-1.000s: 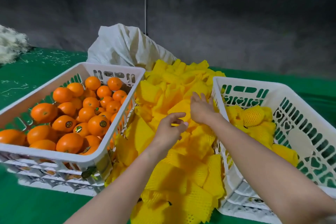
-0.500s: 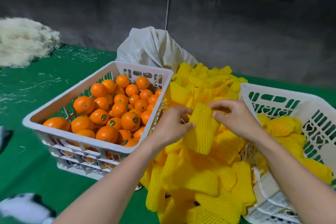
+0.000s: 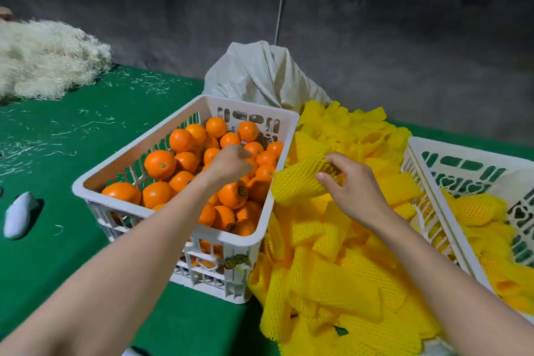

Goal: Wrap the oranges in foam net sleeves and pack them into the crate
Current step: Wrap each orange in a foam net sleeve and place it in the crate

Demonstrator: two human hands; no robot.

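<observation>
A white crate of oranges sits just left of centre on a green cloth. The left hand reaches into it, fingers curled down among the fruit; its grip is hidden. At 3 o'clock of that hand, the right hand pinches a yellow foam sleeve above a heap of sleeves at 5 o'clock. A second crate at 3 o'clock holds wrapped fruit. A pale sack stands at 12 o'clock.

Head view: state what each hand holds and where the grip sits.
Right hand pinches a foam net sleeve at the end toward that hand. Left hand curls over the oranges in the crate; a grip cannot be told.
</observation>
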